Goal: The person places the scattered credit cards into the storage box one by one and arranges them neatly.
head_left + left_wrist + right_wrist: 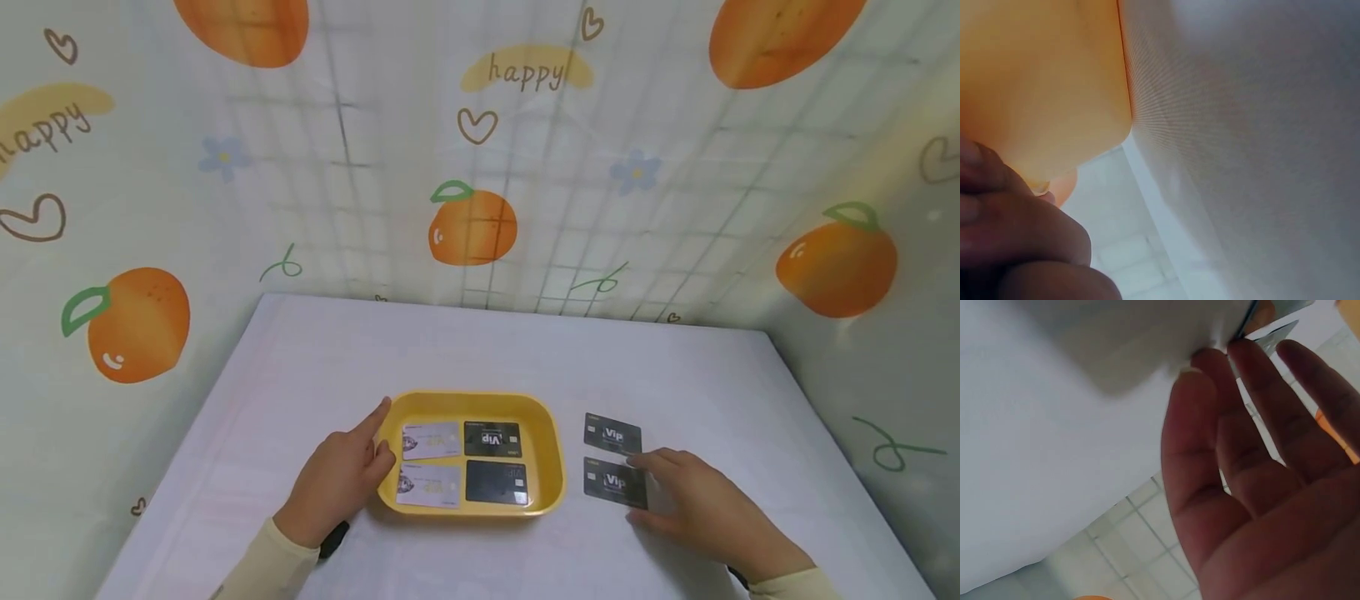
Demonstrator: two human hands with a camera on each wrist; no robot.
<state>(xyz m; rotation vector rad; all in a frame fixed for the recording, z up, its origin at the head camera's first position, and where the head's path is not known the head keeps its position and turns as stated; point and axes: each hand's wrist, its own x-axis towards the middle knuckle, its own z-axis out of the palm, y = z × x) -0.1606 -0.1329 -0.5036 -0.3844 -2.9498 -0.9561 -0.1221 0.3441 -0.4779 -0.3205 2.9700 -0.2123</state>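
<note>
My left hand (337, 475) holds the left rim of a yellow tray (553, 425), thumb over the edge and index finger along the corner. Its other fingers curl beside the tray's outer wall (1054, 94) in the left wrist view. Two pale cards (431, 440) and two black cards (492, 439) lie flat inside the tray. To its right lie two more black "Vip" cards, an upper one (612, 432) and a lower one (611, 482). My right hand (693, 508) is at the lower card's right edge, fingertips touching it, fingers fairly straight.
All of this is on a white-covered table (480, 350). A curtain (375, 192) printed with oranges and hearts encloses the table at the back and both sides.
</note>
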